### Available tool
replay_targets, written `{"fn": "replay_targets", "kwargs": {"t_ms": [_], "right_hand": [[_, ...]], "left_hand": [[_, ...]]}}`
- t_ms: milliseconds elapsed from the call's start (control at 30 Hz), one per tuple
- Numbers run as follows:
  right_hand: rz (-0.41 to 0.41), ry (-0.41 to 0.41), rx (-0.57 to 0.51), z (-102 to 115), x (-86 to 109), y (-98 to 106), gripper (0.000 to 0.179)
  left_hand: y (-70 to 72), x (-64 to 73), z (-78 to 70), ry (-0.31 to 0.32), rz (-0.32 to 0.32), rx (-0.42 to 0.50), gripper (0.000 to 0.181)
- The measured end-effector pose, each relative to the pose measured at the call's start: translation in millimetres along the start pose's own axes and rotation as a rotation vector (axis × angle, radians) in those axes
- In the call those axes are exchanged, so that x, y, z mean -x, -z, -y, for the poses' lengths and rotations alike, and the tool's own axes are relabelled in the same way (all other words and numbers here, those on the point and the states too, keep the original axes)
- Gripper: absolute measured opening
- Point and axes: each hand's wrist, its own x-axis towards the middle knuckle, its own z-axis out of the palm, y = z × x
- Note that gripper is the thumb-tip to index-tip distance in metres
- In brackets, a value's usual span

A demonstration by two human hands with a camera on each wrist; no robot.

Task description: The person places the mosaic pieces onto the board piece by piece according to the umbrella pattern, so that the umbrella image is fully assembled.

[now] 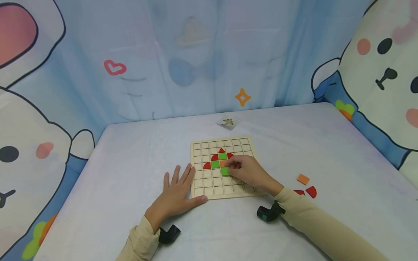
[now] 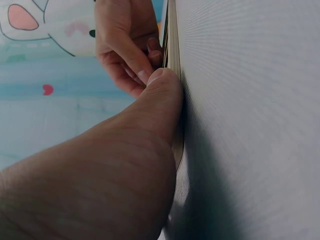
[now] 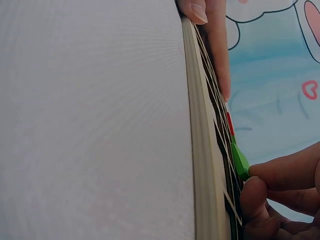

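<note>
The wooden grid board [image 1: 203,191] lies on the surface [image 1: 130,166], between the two hands. The left hand [image 1: 176,197] rests at its left side with fingers spread, the thumb at the near edge. The right hand [image 1: 249,172] reaches over the board from the right and pinches a green square [image 1: 224,171], which is tilted in the right wrist view. Just beyond these fingertips is an orange square [image 1: 223,163]. Red pieces [image 1: 311,191] lie off the board, near the right forearm.
</note>
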Motion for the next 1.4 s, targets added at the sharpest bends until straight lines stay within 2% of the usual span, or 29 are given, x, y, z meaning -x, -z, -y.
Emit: {"fn": "replay_targets", "kwargs": {"t_ms": [333, 1067, 1400], "right_hand": [[0.001, -0.004, 0.002, 1.1, 1.0, 0.9, 0.020], [-0.028, -0.039, 0.035, 1.1, 0.9, 0.3, 0.016], [-0.012, -0.022, 0.033, -1.6, 0.4, 3.3, 0.014]], "left_hand": [[-1.1, -0.7, 0.7, -0.001, -0.011, -0.005, 0.108], [0.1, -0.5, -0.3, -0.006, -0.013, -0.002, 0.107], [-0.6, -0.4, -0.4, 0.000, -0.012, -0.012, 0.107]]}}
